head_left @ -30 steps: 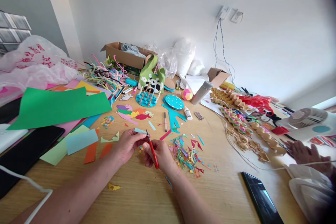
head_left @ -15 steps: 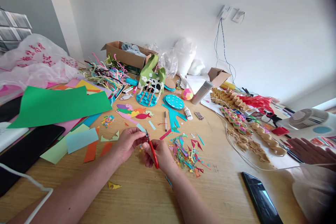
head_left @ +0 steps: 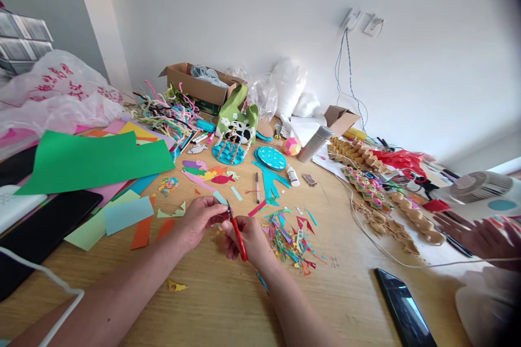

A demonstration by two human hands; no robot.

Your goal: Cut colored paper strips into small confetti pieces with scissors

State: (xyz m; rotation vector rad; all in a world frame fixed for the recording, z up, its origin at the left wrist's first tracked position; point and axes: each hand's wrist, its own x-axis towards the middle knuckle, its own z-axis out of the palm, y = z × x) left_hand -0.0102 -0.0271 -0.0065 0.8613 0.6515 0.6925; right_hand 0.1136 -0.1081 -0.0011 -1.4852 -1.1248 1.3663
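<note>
The grip of the left hand (head_left: pixel 199 222) is a pinch, fingertips together on a small light blue strip (head_left: pixel 220 197) that juts out above the desk (head_left: pixel 211 303). The right hand (head_left: pixel 248 238) is closed around red-handled scissors (head_left: pixel 239 237), their blades meeting the strip near the left fingertips; how far the blades are parted is too small to tell.

Just right of the right hand, a heap of paper scraps (head_left: pixel 288 241) crowds the desk, and a few tiny bits (head_left: pixel 218 229) are partly hidden between the hands. A yellow scrap (head_left: pixel 177 286) lies between the forearms. Beyond the hands are a magenta strip (head_left: pixel 256 208), a pen (head_left: pixel 257 188), paper fish (head_left: pixel 223 179) and blue discs (head_left: pixel 271 158), with a small white bottle (head_left: pixel 292 175) beside the discs. To the left, a pale blue sheet (head_left: pixel 128 216) overlaps orange and pale green paper, near a large green sheet (head_left: pixel 97 160). On the right, a white cable (head_left: pixel 378 249) runs past a black phone (head_left: pixel 405 306) toward another person's hand (head_left: pixel 480 236), which is near a white fan (head_left: pixel 484 190).
</note>
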